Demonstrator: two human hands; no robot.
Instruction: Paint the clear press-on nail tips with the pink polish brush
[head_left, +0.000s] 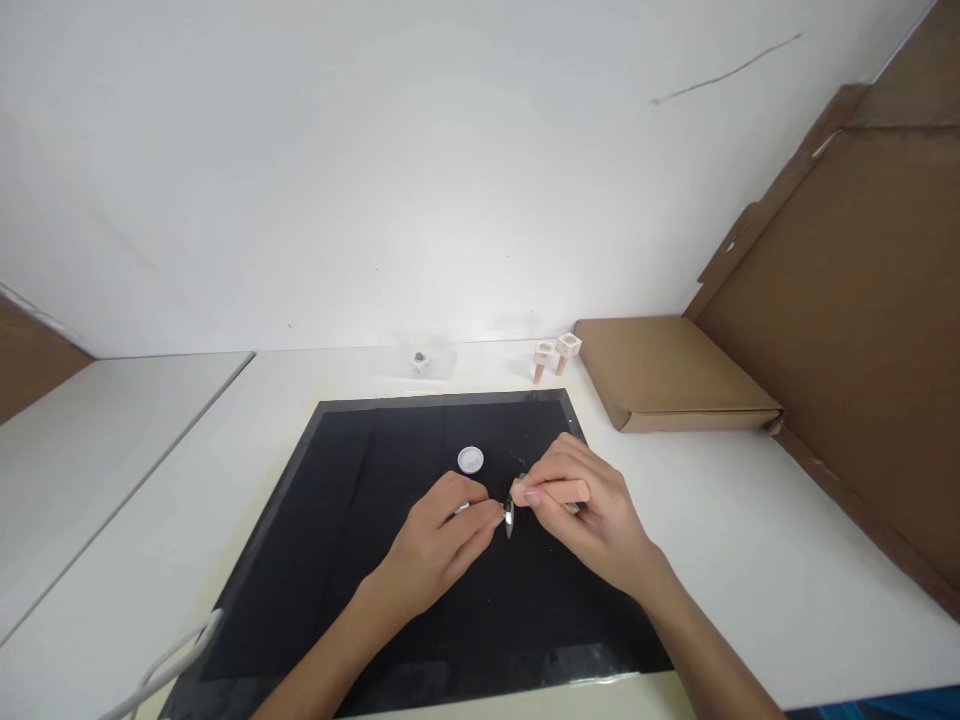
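Watching from afar through the head camera, I see a small, shiny, leaf-shaped metal piece (509, 520) just below the centre of the frame, between two bare hands and over a black mat (390, 620). My main worry is that it could twist or slip, since the pinch on it looks narrow and a sideways push from the peach-coloured handle (566, 491) might turn it. If it dropped, its dark side might be hard to find against the mat. A low knuckle could also nudge the small round white dish (470, 460), which lies just above the left hand. The left hand (439, 535) has its thumb and fingertips drawn together on the left edge of the metal piece; something whitish shows among its fingers, too hidden for me to name. The right hand (592, 510) is closed around the peach handle, its left end beside the metal piece (whether they touch, I cannot tell). Above the mat, near the wall, a clear tray-like piece (444, 364) sits around upper centre; farther right are two peach-stemmed pieces with pale blocky heads (544, 352), then a flat cardboard box (675, 370) at centre right.
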